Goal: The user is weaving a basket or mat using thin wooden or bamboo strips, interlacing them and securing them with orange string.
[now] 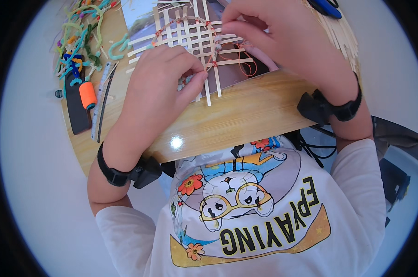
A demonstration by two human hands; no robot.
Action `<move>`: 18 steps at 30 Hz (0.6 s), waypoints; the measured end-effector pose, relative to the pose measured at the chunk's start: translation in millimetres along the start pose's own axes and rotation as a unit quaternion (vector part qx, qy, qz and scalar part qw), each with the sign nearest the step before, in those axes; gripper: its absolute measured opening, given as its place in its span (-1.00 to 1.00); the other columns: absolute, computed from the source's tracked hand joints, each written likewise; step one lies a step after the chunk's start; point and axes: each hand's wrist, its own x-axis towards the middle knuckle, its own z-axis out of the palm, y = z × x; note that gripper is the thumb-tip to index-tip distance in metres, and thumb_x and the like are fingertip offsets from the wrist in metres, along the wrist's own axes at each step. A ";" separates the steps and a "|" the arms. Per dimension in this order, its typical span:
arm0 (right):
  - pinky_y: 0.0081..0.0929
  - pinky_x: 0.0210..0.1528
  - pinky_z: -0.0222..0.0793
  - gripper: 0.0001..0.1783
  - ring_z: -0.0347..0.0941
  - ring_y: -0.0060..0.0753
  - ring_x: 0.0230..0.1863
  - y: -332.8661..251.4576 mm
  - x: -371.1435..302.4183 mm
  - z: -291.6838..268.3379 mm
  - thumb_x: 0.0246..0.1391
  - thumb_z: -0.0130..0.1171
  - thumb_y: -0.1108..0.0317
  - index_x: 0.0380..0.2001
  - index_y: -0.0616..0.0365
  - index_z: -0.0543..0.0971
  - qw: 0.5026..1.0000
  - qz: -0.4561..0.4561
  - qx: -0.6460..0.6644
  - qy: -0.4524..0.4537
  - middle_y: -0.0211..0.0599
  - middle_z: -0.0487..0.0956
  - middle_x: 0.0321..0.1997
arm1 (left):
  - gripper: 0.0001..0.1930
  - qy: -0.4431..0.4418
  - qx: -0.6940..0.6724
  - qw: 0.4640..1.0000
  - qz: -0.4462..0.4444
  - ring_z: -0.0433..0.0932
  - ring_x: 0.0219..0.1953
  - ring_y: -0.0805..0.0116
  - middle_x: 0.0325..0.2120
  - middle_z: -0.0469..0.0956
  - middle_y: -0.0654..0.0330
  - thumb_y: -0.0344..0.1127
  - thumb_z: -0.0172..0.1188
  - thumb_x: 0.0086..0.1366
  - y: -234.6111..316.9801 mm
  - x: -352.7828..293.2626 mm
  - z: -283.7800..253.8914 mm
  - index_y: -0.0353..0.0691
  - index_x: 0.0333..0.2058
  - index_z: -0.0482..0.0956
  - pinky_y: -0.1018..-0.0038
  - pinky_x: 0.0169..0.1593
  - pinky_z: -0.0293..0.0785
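Note:
A lattice of pale flat strips, woven over and under, lies on a printed picture sheet at the table's far middle. A thin ring is bound onto the lattice with red-orange thread knots. My left hand rests over the lattice's near left, thumb and forefinger pinched together at the ring's lower edge. Above the right side of the lattice is my right hand, fingers curled and thumb pressed in; what they hold, if anything, is too small to make out. Loose orange thread loops below it.
Colourful pipe cleaners pile up at the far left. Near them are an orange thread spool, a dark flat phone-like slab and a ruler. Loose strips and a blue-and-black-handled tool lie far right.

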 end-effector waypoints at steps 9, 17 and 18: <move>-0.50 -0.63 0.16 -0.89 0.37 -0.42 -0.62 7.3 -19.7 -83.5 -0.05 0.33 0.34 -0.49 0.12 0.63 0.932 -0.028 0.247 -0.265 -0.39 0.53 -0.55 | -0.89 0.048 0.035 0.998 -0.019 0.43 -0.45 0.23 -0.59 0.46 0.24 -0.44 0.28 -0.01 -4.9 1.6 -7.8 -0.21 -0.53 0.50 0.36 -0.24 0.31; -0.64 -0.70 -0.03 -0.82 0.21 -0.68 -0.74 13.9 -57.7 -118.6 0.04 0.30 0.18 -0.42 0.05 0.64 0.830 -0.299 0.303 -0.361 -0.62 0.43 -0.60 | -0.89 0.145 0.038 0.984 -0.099 0.46 -0.47 0.28 -0.58 0.49 0.20 -0.41 0.28 0.03 -22.1 2.7 -27.5 -0.25 -0.51 0.52 0.41 -0.35 0.36; -0.65 -0.70 -0.04 -0.83 0.21 -0.69 -0.73 11.5 -59.8 -121.4 0.04 0.30 0.20 -0.40 0.04 0.64 0.822 -0.320 0.307 -0.359 -0.63 0.42 -0.60 | -0.89 0.148 0.047 0.984 -0.092 0.46 -0.47 0.28 -0.58 0.49 0.20 -0.41 0.28 0.03 -24.6 3.3 -29.2 -0.25 -0.51 0.52 0.41 -0.35 0.36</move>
